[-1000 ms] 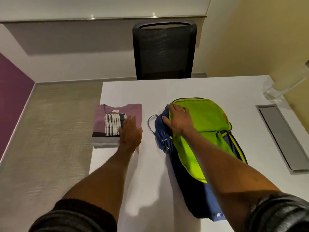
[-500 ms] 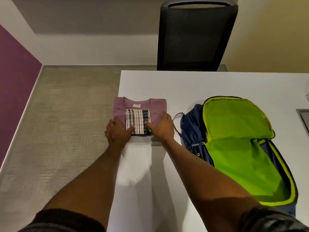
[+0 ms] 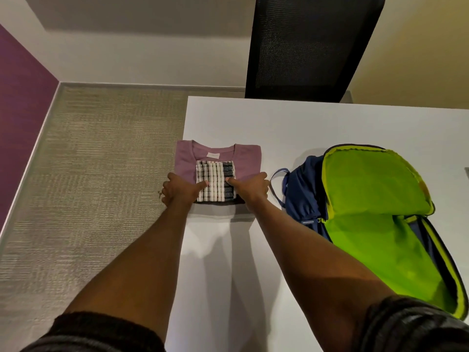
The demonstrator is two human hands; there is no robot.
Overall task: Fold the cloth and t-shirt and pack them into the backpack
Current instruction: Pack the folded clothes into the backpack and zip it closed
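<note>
Head cam, only one view here: a second ago the right hand [image 3: 250,189] was over on the backpack [image 3: 375,199], now both hands are clamped on the folded pile. The left hand [image 3: 177,191] has its grip pinching the t-shirt [image 3: 218,154] edge, thumb on the striped cloth [image 3: 215,180]; the right does the same. The pile sits at the worktop [image 3: 279,123] corner, just beside the open backpack. Folding looks done, so I'd guess lifting comes next.

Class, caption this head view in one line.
Both hands grip folded shirt and cloth beside open backpack.
</note>
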